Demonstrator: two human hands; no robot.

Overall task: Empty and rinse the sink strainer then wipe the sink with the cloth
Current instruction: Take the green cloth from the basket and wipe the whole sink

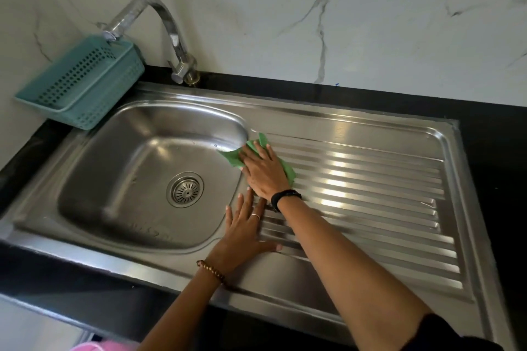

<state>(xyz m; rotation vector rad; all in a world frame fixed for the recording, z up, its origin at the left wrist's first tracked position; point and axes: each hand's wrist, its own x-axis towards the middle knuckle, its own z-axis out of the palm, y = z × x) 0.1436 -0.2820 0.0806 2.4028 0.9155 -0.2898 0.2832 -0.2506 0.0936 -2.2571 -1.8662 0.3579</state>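
Note:
A steel sink (119, 179) with a ribbed draining board (370, 194) fills the view. The round metal strainer (185, 189) sits in the drain at the basin's bottom. A green cloth (232, 158) lies on the rim between basin and draining board. My right hand (263, 172) presses flat on the cloth, covering most of it. My left hand (243, 232) lies flat with fingers spread on the sink's rim just below, holding nothing.
A chrome tap (174, 34) rises behind the basin, its spout over a teal plastic basket (82, 82) at the back left. Black countertop (490, 168) surrounds the sink. A marble-patterned wall stands behind.

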